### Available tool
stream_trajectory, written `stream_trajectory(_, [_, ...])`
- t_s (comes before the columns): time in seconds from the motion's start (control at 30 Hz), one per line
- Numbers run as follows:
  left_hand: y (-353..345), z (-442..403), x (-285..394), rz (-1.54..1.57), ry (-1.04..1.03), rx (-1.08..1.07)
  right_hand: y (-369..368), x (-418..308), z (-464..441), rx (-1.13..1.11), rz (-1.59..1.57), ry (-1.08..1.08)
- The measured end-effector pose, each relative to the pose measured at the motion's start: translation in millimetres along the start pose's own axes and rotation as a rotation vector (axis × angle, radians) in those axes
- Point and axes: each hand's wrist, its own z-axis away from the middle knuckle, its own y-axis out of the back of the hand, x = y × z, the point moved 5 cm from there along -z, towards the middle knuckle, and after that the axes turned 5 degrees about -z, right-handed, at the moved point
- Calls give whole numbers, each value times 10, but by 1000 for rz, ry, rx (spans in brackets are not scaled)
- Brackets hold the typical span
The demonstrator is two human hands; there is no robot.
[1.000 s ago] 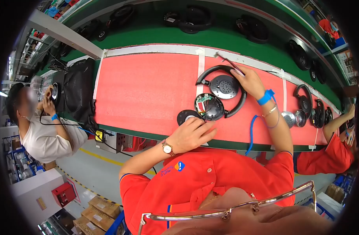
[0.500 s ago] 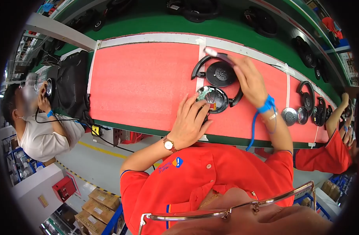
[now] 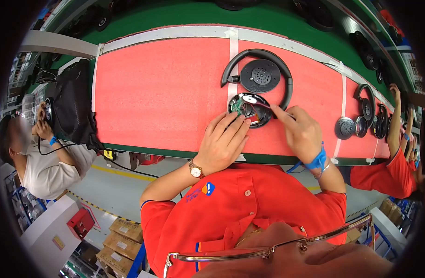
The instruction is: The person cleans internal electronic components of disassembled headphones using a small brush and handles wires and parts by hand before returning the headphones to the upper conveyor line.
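Opened headphones lie on the pink mat, with a black headband (image 3: 289, 78) and a round speaker plate (image 3: 260, 75) with small holes. Nearer to me is the open ear cup (image 3: 263, 121), which shows a green circuit board (image 3: 235, 107), thin wires and a reddish part inside. My left hand (image 3: 222, 141) grips this cup at its near left rim, the fingers reaching over the edge. My right hand (image 3: 303, 132) is closed round the dark handle of what looks like a toothbrush (image 3: 250, 98). Its white head is over the open cup; I cannot tell whether it touches.
More headphones (image 3: 365, 109) and a loose round speaker plate (image 3: 345, 128) lie to the right, near a co-worker's arm (image 3: 394, 123). On the left, a black bag (image 3: 73, 102) sits beside another person (image 3: 55, 162). A green shelf along the back carries further headphones.
My right hand has brought the toothbrush down from above the headband to over the open ear cup. My left hand stays at the cup. The view has shifted slightly.
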Motion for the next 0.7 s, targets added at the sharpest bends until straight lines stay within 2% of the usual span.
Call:
stream_trajectory(0.1, [-22, 2, 5, -11, 11, 9, -7, -108, 16, 12, -8, 60])
stream_trajectory(0.17, [-15, 12, 7, -16, 4, 9, 6, -36, 5, -7, 43, 0])
stream_trajectory(0.33, [-14, -6, 22, -35, 11, 1, -18, -98, 37, 8, -58, 70])
stream_trajectory(0.4, [-15, 2, 14, -42, 5, -3, 16, 71, 5, 9, -3, -34])
stream_trajectory(0.53, [-35, 1, 22, -65, -3, -11, -7, -79, 40, 22, -32, 36])
stream_trajectory(0.6, [-33, 5, 23, -60, -4, -10, 26, 63, 3, 0, -13, -72])
stream_trajectory(0.7, [-41, 3, 20, -67, 0, -4, -11, -68, 44, 15, -37, -1])
